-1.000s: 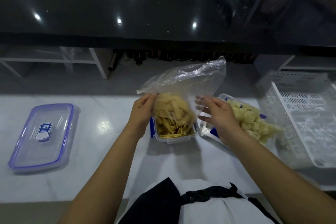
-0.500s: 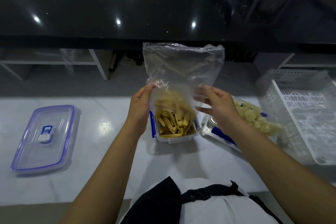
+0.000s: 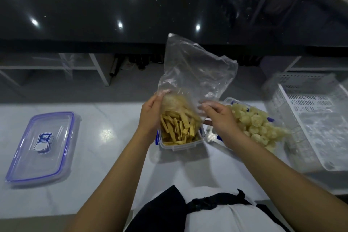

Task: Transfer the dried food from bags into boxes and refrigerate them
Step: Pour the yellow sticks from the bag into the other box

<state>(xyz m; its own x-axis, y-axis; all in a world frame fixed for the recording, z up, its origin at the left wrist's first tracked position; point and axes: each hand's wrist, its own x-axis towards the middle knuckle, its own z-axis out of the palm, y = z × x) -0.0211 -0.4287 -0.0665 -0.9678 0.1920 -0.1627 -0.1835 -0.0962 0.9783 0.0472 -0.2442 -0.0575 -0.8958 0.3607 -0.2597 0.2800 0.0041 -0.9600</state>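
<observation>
Both hands hold a clear, crumpled plastic bag [image 3: 195,73] upended over a small clear plastic box with blue clips [image 3: 180,142] that sits on the pale glossy countertop [image 3: 105,149]. The left hand [image 3: 150,117] grips the bag's lower left edge, fingers curled round the plastic with the fingertips tucked under a fold. The right hand [image 3: 219,118] pinches the lower right edge — thumb and fingers pressed together on the film, though the blur there makes the exact fingers hard to tell. The bag's mouth hangs between the two hands, directly above the box, while its empty upper part billows up and away from the person. Tan dried food strips [image 3: 178,128] fill the box and heap up into the bag's mouth; a paler clump [image 3: 173,102] seems lodged inside the bag just beside the left fingertips.

Just right of the box, behind the right wrist, lies a mound of pale yellow round dried pieces [image 3: 258,128] on another clear container [image 3: 228,100]. Further right stands a white slatted plastic basket [image 3: 308,117]. Well apart on the left of the counter lies a clear rectangular lid with a blue rim [image 3: 42,147] — flat, label up.
</observation>
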